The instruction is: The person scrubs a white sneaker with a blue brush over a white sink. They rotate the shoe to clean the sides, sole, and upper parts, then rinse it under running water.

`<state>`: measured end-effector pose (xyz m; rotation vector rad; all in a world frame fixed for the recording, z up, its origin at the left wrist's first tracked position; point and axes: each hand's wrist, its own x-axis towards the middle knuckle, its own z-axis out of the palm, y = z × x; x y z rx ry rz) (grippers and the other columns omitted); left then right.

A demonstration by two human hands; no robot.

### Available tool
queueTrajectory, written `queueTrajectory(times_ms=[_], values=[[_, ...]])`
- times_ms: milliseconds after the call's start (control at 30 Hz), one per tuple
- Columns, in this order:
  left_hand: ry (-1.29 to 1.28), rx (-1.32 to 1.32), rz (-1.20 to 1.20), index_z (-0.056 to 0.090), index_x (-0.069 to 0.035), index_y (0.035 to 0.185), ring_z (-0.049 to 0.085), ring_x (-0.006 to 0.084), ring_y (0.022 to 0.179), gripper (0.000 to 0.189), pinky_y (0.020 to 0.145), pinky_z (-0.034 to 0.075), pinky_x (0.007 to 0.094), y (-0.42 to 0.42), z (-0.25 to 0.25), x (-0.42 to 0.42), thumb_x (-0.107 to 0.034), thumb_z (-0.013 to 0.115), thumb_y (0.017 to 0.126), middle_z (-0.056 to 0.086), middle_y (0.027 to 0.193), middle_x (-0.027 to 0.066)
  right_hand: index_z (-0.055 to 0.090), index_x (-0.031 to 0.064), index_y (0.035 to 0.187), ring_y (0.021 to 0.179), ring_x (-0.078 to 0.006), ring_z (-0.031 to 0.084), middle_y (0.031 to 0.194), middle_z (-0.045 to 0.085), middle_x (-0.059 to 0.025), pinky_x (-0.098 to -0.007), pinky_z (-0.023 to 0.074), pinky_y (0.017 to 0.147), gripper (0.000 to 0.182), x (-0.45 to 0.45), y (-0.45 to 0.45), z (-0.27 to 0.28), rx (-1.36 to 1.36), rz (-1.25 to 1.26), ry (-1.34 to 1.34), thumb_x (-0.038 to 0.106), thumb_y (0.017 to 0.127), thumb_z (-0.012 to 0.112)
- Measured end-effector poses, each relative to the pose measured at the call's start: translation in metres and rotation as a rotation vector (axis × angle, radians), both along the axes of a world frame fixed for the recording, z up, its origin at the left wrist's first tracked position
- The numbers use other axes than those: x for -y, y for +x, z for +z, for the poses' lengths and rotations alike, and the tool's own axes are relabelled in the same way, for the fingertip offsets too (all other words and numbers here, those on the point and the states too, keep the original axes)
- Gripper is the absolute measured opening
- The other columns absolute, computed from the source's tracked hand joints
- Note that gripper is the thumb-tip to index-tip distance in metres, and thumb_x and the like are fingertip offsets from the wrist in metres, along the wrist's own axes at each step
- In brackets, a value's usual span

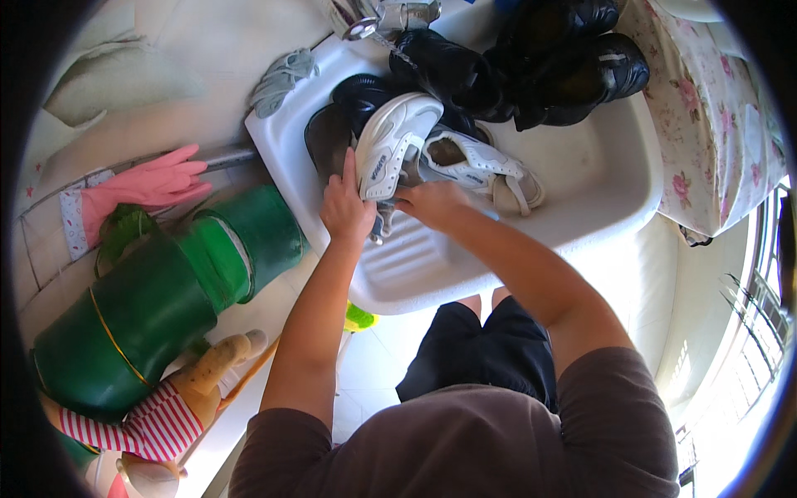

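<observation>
A white sneaker (398, 140) is tipped up over the washing sink (598, 155), its toe pointing away from me. My left hand (348, 208) grips its heel end, index finger stretched along the sole. My right hand (436, 202) meets the shoe's opening, with fingers closed at a grey flap that looks like the tongue or lining; the fingertips are partly hidden. A second white sneaker (479, 165), without laces, lies in the basin just beyond my right hand. Black shoes (451, 75) are piled behind the pair.
Water runs from a metal tap (361, 28) onto the black shoes. Grey shoelaces (283, 81) rest on the sink's corner. Leftward are pink rubber gloves (149, 180), green cylindrical containers (124, 336) and a red-striped cloth (155, 423). A floral cover (691, 112) drapes at right.
</observation>
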<state>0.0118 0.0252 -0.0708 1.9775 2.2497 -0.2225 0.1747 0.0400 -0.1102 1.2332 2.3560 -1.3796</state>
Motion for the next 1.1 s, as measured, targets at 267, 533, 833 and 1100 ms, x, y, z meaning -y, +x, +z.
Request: queueTrajectory(times_ms=[267, 533, 833, 1100], values=[[-0.022, -0.02, 0.024, 0.032, -0.024, 0.139, 0.056, 0.0328, 0.081, 0.072, 0.065, 0.047, 0.0467, 0.003, 0.002, -0.004, -0.03, 0.063, 0.075, 0.051, 0.087, 0.0123, 0.046, 0.0361, 0.127, 0.087, -0.0278, 0.065, 0.097, 0.066, -0.0067, -0.0442, 0.0518, 0.072, 0.035, 0.011, -0.004, 0.01, 0.094, 0.033, -0.024, 0.035, 0.092, 0.045], [-0.001, 0.009, 0.005, 0.032, -0.023, 0.139, 0.056, 0.0336, 0.08, 0.071, 0.066, 0.047, 0.0464, 0.002, 0.003, -0.002, -0.035, 0.062, 0.076, 0.051, 0.088, 0.013, 0.042, 0.0364, 0.128, 0.082, -0.0264, 0.066, 0.093, 0.066, -0.0085, -0.0437, 0.0526, 0.067, 0.036, 0.026, 0.004, 0.006, 0.061, -0.017, 0.056, 0.033, 0.093, 0.043], [-0.01, 0.014, 0.017, 0.033, -0.023, 0.139, 0.057, 0.0336, 0.083, 0.071, 0.068, 0.048, 0.0458, 0.004, 0.005, -0.006, -0.033, 0.062, 0.076, 0.052, 0.089, 0.0131, 0.037, 0.0371, 0.133, 0.078, -0.0338, 0.065, 0.087, 0.066, -0.013, -0.0473, 0.0512, 0.07, 0.04, 0.032, -0.005, -0.001, 0.004, -0.076, 0.001, 0.036, 0.093, 0.041], [-0.023, 0.017, 0.01, 0.033, -0.022, 0.139, 0.056, 0.0345, 0.084, 0.07, 0.068, 0.047, 0.0459, 0.005, 0.005, -0.002, -0.033, 0.061, 0.076, 0.053, 0.09, 0.0141, 0.038, 0.0351, 0.132, 0.084, -0.0297, 0.065, 0.093, 0.065, -0.0115, -0.0417, 0.0522, 0.069, 0.039, 0.059, 0.001, 0.02, -0.004, -0.056, -0.075, 0.034, 0.093, 0.041]])
